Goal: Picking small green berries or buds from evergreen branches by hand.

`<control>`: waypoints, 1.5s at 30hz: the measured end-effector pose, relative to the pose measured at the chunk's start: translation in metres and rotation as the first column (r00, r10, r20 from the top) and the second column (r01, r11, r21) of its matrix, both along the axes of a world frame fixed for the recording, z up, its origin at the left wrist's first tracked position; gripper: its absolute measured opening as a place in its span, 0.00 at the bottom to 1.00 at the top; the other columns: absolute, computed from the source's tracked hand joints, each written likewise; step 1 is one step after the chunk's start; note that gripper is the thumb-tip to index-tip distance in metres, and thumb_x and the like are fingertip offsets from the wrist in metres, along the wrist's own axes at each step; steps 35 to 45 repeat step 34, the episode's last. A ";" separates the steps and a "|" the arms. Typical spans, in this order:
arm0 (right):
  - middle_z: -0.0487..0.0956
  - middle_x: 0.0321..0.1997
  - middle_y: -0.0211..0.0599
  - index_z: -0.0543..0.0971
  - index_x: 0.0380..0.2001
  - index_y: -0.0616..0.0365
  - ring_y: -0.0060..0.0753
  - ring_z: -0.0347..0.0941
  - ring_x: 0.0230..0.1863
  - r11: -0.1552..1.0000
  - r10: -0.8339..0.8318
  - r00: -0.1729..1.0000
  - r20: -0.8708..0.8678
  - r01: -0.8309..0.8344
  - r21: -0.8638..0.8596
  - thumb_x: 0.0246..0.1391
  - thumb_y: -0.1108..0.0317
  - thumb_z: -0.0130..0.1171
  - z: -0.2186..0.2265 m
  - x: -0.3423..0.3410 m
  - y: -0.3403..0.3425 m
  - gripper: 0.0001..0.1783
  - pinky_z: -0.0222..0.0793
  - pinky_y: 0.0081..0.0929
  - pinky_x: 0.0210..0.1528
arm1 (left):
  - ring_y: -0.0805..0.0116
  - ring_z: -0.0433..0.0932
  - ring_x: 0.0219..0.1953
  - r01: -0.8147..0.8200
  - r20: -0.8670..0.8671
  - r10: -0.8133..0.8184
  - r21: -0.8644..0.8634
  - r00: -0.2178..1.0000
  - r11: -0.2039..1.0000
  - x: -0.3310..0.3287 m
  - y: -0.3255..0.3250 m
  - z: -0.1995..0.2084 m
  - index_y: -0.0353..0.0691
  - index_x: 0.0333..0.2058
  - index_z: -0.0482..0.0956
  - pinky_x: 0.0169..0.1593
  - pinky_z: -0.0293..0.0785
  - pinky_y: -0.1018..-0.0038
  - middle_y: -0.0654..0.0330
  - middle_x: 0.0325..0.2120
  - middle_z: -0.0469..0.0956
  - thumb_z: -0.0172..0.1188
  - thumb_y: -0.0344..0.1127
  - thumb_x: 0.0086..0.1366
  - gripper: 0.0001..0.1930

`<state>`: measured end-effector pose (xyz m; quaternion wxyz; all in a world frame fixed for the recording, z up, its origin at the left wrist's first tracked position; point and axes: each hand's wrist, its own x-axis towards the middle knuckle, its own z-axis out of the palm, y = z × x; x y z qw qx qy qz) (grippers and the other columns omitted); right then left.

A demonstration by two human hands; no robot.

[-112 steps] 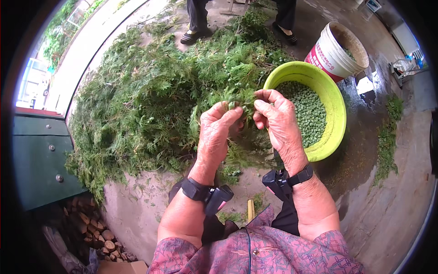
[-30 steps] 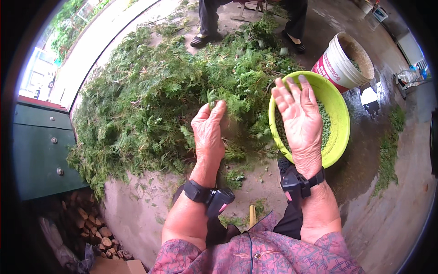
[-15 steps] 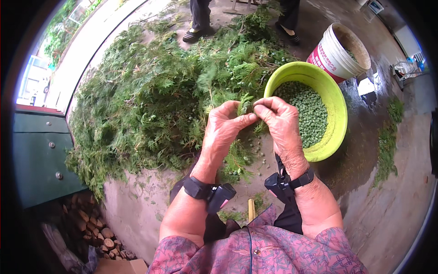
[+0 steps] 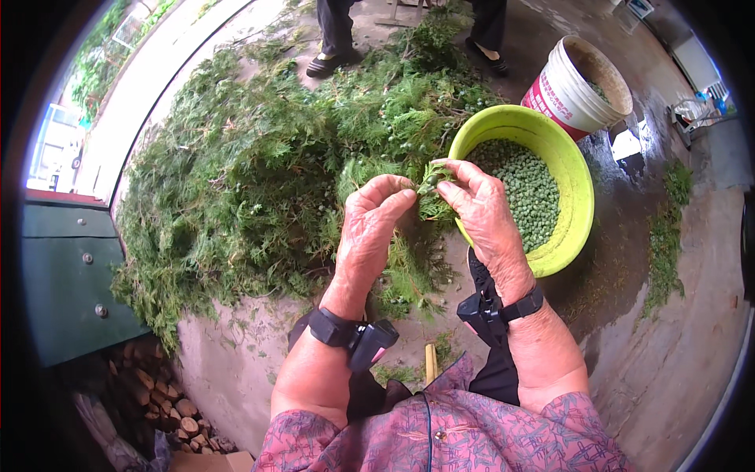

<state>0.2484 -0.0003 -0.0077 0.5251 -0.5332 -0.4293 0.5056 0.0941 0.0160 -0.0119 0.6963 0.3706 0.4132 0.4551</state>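
A small green conifer sprig (image 4: 432, 203) with round green cones on it stretches between my two hands. My left hand (image 4: 373, 216) pinches its left end between thumb and forefinger. Thumb and fingers of my right hand (image 4: 489, 216) are closed on the sprig's other side, partly covering it. Just right of that hand stands a yellow-green bucket (image 4: 580, 197), part filled with small green cones (image 4: 531, 189). A large heap of cut conifer branches (image 4: 244, 173) spreads to the left and ahead of my hands.
A white and red bucket (image 4: 566, 94) stands behind the yellow-green one. Another person's legs (image 4: 338, 27) are beyond the heap. Split firewood (image 4: 169, 397) and a green panel (image 4: 71, 275) lie at the left. Loose greenery (image 4: 667, 236) is on the floor at right.
My hands have drawn slightly apart, the left shifting left and a little down. More of the sprig and its cones now shows between them. The whole view has shifted slightly.
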 end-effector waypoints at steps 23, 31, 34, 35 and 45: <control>0.77 0.33 0.32 0.75 0.39 0.67 0.17 0.70 0.34 0.998 0.048 0.997 0.065 -0.051 0.045 0.50 0.70 0.57 0.007 0.003 -0.002 0.14 0.67 0.18 0.37 | 0.84 0.69 0.29 0.121 -0.183 -0.104 0.082 0.978 0.989 0.003 -0.002 0.004 0.33 0.34 0.76 0.34 0.65 0.85 0.68 0.27 0.75 0.56 0.27 0.58 0.06; 0.78 0.29 0.38 0.75 0.35 0.62 0.29 0.74 0.27 0.980 -0.160 0.856 0.491 0.076 0.186 0.49 0.69 0.58 0.011 -0.004 -0.006 0.11 0.69 0.23 0.31 | 0.84 0.69 0.24 0.133 -0.262 -0.114 0.055 0.958 0.990 0.008 -0.004 0.008 0.33 0.31 0.78 0.30 0.65 0.85 0.70 0.22 0.74 0.58 0.28 0.57 0.05; 0.79 0.35 0.37 0.75 0.36 0.59 0.36 0.75 0.28 0.943 -0.324 0.819 0.474 0.242 0.228 0.51 0.72 0.55 0.007 -0.004 -0.003 0.09 0.71 0.26 0.34 | 0.84 0.69 0.25 0.090 -0.235 -0.069 0.081 0.969 0.993 0.008 -0.006 0.007 0.34 0.31 0.78 0.30 0.65 0.86 0.70 0.22 0.74 0.59 0.28 0.55 0.05; 0.79 0.35 0.37 0.75 0.36 0.59 0.36 0.75 0.28 0.943 -0.324 0.819 0.474 0.242 0.228 0.51 0.72 0.55 0.007 -0.004 -0.003 0.09 0.71 0.26 0.34 | 0.84 0.69 0.25 0.090 -0.235 -0.069 0.081 0.969 0.993 0.008 -0.006 0.007 0.34 0.31 0.78 0.30 0.65 0.86 0.70 0.22 0.74 0.59 0.28 0.55 0.05; 0.79 0.35 0.37 0.75 0.36 0.59 0.36 0.75 0.28 0.943 -0.324 0.819 0.474 0.242 0.228 0.51 0.72 0.55 0.007 -0.004 -0.003 0.09 0.71 0.26 0.34 | 0.84 0.69 0.25 0.090 -0.235 -0.069 0.081 0.969 0.993 0.008 -0.006 0.007 0.34 0.31 0.78 0.30 0.65 0.86 0.70 0.22 0.74 0.59 0.28 0.55 0.05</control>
